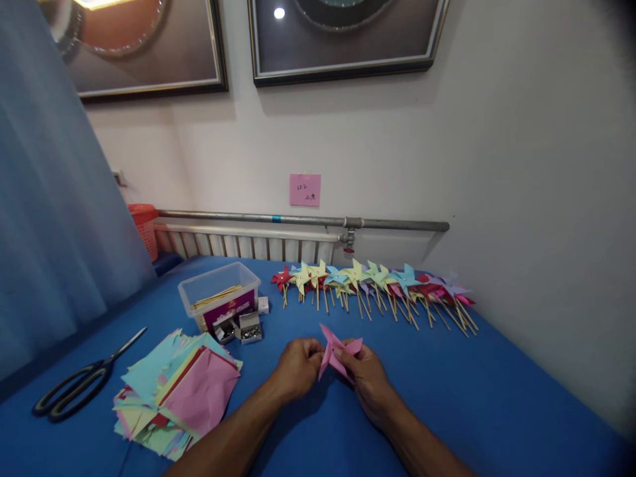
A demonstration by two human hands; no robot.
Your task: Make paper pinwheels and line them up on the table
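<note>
A folded pink paper pinwheel is pinched between both hands just above the blue table. My left hand grips its left side with curled fingers. My right hand holds the right side, thumb on top of the paper. A row of finished paper pinwheels on wooden sticks lies behind the hands near the wall. A stack of coloured paper squares, pink on top, sits to the left of my left forearm.
Black scissors lie at the far left. A clear plastic box with wooden sticks stands behind the paper stack, with small boxes of metal pins beside it. A radiator and pipe run along the wall.
</note>
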